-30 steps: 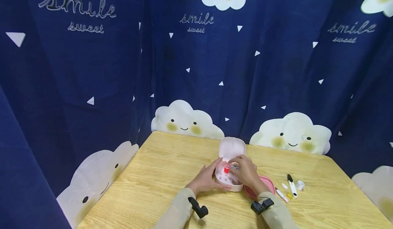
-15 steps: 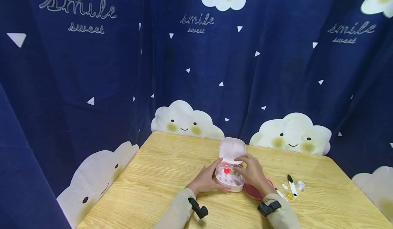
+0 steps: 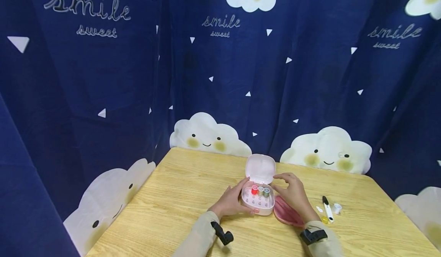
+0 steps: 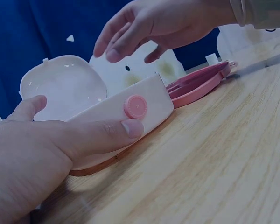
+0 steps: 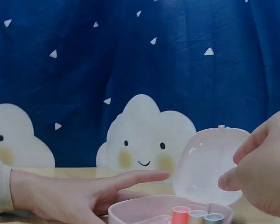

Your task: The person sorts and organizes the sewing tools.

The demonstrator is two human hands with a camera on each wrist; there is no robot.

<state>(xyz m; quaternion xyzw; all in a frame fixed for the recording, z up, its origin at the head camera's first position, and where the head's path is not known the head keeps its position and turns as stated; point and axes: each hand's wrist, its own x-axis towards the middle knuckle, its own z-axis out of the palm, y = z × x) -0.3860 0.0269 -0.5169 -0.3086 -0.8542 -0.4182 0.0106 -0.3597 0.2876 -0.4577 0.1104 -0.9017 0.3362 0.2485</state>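
A pale pink sewing box (image 3: 258, 210) stands on the table with its lid (image 3: 260, 168) tipped up at the back. Inside, a red thread spool (image 3: 254, 190), a beige spool (image 3: 260, 191) and a grey-green spool (image 3: 267, 192) stand in a row over several bare pegs. My left hand (image 3: 231, 200) grips the box from the left, its thumb on the front wall beside the round pink button (image 4: 136, 107). My right hand (image 3: 293, 192) hovers at the right of the box, fingers loosely bent and parted, holding nothing. In the right wrist view it overlaps the lid's edge.
A darker pink shallow tray (image 3: 287, 213) lies against the box's right side, partly under my right forearm. Farther right lie black-and-white thread snips (image 3: 328, 210), a small white cylinder (image 3: 337, 208), a yellow piece (image 3: 324, 220) and a flat white piece (image 3: 319, 209). A curtain hangs behind.
My right hand has drawn away from the spools to the right, so all three now show. It also uncovers more of the pink tray. The left hand keeps its place on the box.
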